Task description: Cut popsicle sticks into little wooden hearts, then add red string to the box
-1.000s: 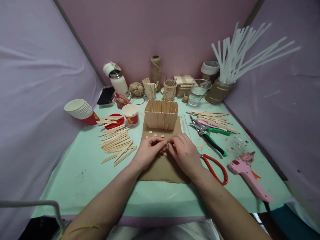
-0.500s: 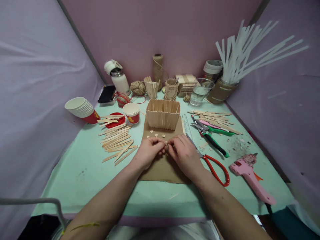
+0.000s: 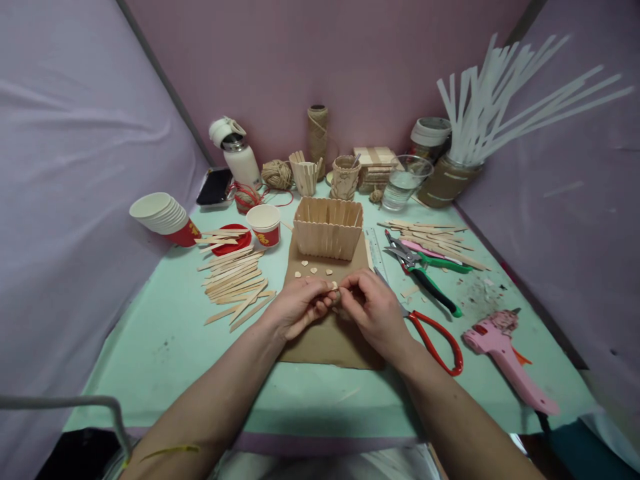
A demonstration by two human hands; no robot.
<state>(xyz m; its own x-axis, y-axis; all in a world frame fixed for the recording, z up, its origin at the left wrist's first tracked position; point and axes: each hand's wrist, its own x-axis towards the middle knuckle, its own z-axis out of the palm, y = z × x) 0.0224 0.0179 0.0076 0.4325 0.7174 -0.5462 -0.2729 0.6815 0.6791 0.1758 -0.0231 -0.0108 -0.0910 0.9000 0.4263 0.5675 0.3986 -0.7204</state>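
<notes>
L hand (image 3: pixel 306 305) is pinched on a small pale wood pc (image 3: pixel 335 286), ctr of frame, prob. for steadiness; R hand (image 3: pixel 375 310) fingertips are bunched alongside, grip unclear. Matte brown cardboard (image 3: pixel 333 350) is laid below, prob. shielding tabletop (image 3: pixel 140 300); heart-ish chips (image 3: pixel 313 271) and scalloped wood box (image 3: pixel 329 239) are set beyond.
</notes>
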